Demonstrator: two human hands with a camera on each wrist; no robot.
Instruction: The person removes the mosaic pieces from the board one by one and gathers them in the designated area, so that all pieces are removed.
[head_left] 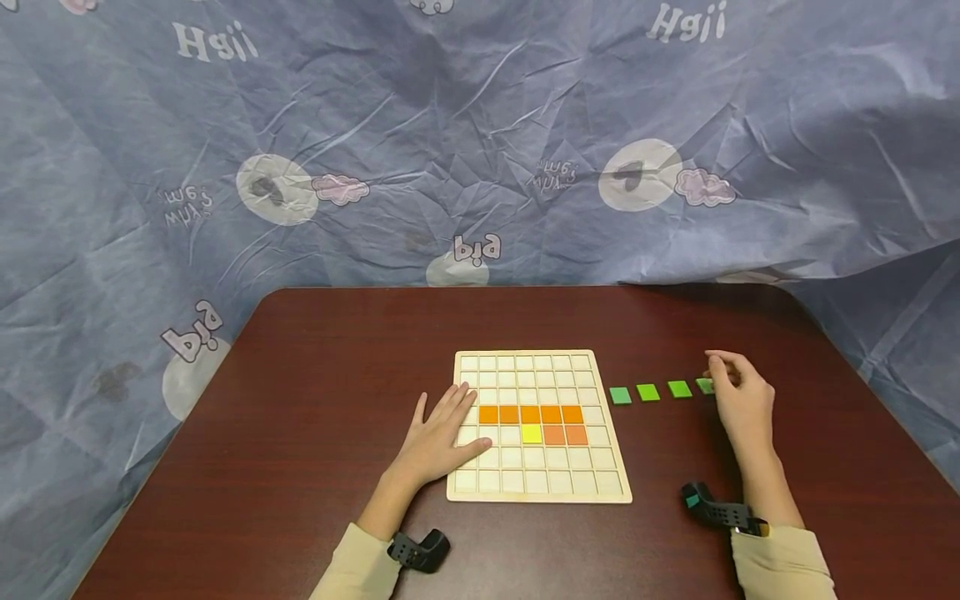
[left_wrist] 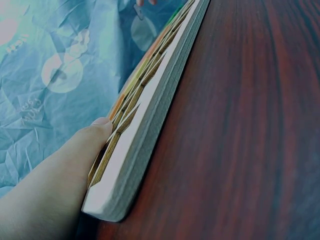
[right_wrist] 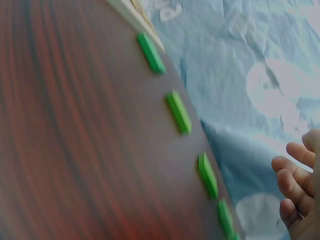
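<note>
My left hand [head_left: 438, 437] lies spread on the left side of a pale wooden grid board [head_left: 540, 493], its thumb [left_wrist: 97, 132] over the near cells. On the board sit a row of orange tiles [head_left: 530, 415] and, below it, a yellow tile [head_left: 532, 433] beside two salmon tiles [head_left: 566, 435]. My right hand [head_left: 744, 400] hovers right of the board, fingers loosely bent, nothing showing between them in the right wrist view. It partly covers the last green tile [head_left: 703, 384] of a line that includes a teal-green tile [head_left: 620, 396] and two bright green tiles [head_left: 663, 391].
The dark red-brown table [head_left: 337, 358] carries everything, its far edge against a wrinkled blue-grey cloth [head_left: 420, 125]. A black wrist camera [head_left: 418, 550] is strapped on the left wrist and another wrist camera [head_left: 716, 508] on the right.
</note>
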